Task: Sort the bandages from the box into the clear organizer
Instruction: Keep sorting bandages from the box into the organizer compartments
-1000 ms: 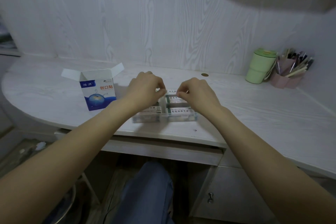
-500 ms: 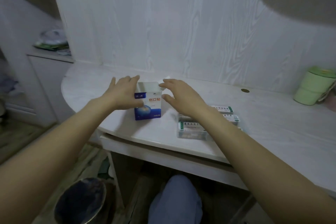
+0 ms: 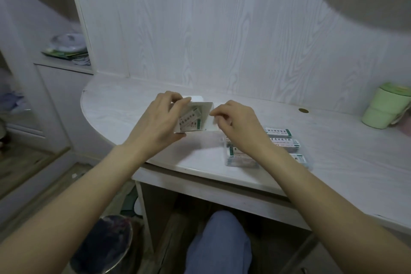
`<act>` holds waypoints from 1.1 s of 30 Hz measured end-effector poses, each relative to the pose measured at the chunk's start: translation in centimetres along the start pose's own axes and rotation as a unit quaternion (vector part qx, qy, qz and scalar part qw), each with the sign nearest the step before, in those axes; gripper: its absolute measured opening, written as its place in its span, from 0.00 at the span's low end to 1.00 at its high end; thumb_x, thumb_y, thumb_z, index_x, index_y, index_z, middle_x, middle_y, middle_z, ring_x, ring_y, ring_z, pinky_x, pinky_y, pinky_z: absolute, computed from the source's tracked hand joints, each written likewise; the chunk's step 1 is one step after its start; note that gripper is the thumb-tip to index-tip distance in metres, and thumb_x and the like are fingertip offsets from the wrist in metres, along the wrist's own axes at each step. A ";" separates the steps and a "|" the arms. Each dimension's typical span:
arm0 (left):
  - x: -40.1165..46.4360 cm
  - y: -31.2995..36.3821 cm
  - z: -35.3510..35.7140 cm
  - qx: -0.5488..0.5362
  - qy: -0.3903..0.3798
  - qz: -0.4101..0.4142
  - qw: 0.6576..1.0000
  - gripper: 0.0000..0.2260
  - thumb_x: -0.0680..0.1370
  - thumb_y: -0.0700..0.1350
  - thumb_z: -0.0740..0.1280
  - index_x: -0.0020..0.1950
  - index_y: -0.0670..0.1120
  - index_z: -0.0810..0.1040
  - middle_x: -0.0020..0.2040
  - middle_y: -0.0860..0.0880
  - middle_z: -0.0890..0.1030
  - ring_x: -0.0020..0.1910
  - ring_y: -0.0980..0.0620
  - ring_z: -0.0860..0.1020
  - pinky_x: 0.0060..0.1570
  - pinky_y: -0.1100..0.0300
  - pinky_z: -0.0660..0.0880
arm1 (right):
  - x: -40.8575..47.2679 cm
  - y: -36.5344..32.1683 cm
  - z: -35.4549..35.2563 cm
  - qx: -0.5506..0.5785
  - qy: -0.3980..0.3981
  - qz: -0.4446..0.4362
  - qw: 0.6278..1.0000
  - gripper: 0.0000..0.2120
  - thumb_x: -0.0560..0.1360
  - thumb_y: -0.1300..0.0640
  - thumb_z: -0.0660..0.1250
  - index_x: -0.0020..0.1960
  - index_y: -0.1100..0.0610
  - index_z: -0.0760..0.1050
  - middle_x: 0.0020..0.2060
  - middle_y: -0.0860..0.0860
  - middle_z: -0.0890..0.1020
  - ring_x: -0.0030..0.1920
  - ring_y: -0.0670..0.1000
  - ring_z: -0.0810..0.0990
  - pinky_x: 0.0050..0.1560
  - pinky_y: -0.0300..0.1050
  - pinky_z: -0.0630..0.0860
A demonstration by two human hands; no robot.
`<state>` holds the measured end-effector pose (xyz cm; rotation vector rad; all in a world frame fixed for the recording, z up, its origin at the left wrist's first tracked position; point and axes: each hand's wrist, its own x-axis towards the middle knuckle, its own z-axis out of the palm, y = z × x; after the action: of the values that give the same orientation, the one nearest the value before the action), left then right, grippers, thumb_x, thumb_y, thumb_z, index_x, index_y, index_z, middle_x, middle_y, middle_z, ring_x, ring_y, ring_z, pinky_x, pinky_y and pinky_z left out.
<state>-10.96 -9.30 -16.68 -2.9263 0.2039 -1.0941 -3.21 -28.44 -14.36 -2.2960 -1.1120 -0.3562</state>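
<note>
Left hand (image 3: 155, 122) grips the box (image 3: 195, 118), tipped mouth-up over the tabletop (image 3: 124, 104) — bandages (image 3: 190, 119) inside run diagonally, just left of right hand (image 3: 235, 122), whose curled fingers (image 3: 216, 113) pinch its flap; organizer (image 3: 242, 158) sits right.

Left hand (image 3: 159, 121) reached forward, fingers and thumb curled round the box (image 3: 195, 118), tipping its open mouth toward the camera | right hand (image 3: 238, 122) hovered just beside it, fingertips bunched at the box's right edge, nothing clearly pinched | both forearms bare, stretched out over the bench edge
</note>
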 end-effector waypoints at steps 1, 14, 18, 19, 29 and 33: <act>0.0 0.1 0.0 0.007 0.010 0.017 1.000 0.38 0.59 0.40 0.82 0.65 0.37 0.71 0.56 0.37 0.73 0.51 0.37 0.75 0.46 0.47 0.79 | -0.2 -0.4 -0.2 -0.007 -0.005 -0.013 1.000 0.13 0.79 0.62 0.59 0.58 0.57 0.79 0.51 0.53 0.79 0.48 0.51 0.77 0.50 0.38 0.70; 1.0 2.3 -1.2 0.016 0.034 0.085 0.996 0.29 0.65 0.42 0.78 0.62 0.35 0.74 0.55 0.35 0.75 0.52 0.37 0.75 0.47 0.50 0.77 | 1.3 -3.2 0.0 -0.212 -0.259 -0.008 0.942 0.13 0.77 0.69 0.54 0.58 0.62 0.72 0.47 0.55 0.74 0.43 0.53 0.73 0.44 0.46 0.73; 1.0 2.2 -1.0 0.028 0.044 0.091 0.995 0.27 0.67 0.42 0.77 0.62 0.34 0.74 0.54 0.35 0.76 0.51 0.36 0.75 0.46 0.49 0.76 | 0.9 -3.7 -0.6 -0.179 -0.288 0.010 0.941 0.10 0.77 0.68 0.53 0.52 0.61 0.71 0.44 0.54 0.73 0.42 0.53 0.72 0.40 0.43 0.70; 0.9 2.2 -0.9 0.029 0.046 0.090 0.994 0.27 0.67 0.42 0.77 0.62 0.34 0.74 0.54 0.35 0.76 0.51 0.36 0.75 0.46 0.49 0.76 | 0.8 -3.5 -0.7 -0.174 -0.281 0.005 0.944 0.09 0.76 0.67 0.54 0.51 0.61 0.71 0.47 0.56 0.74 0.44 0.53 0.72 0.42 0.43 0.71; 1.2 2.4 -0.2 0.020 0.075 0.079 0.994 0.26 0.66 0.40 0.77 0.61 0.35 0.75 0.54 0.36 0.75 0.53 0.41 0.71 0.48 0.52 0.76 | 0.4 -3.1 -0.8 -0.170 -0.260 -0.011 0.951 0.15 0.77 0.68 0.56 0.63 0.62 0.64 0.46 0.58 0.73 0.43 0.55 0.75 0.41 0.48 0.73; 0.6 1.7 -0.2 -0.001 0.071 0.058 0.996 0.29 0.64 0.41 0.79 0.62 0.36 0.73 0.55 0.37 0.72 0.53 0.43 0.68 0.47 0.52 0.76 | 0.1 -2.6 -0.9 -0.178 -0.169 -0.097 0.965 0.07 0.76 0.61 0.65 0.47 0.56 0.67 0.41 0.52 0.74 0.41 0.52 0.71 0.40 0.45 0.67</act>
<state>-10.83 -11.02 -16.22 -2.7985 0.3704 -1.2849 -5.20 -27.62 -12.65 -2.6363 -1.5586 -0.2580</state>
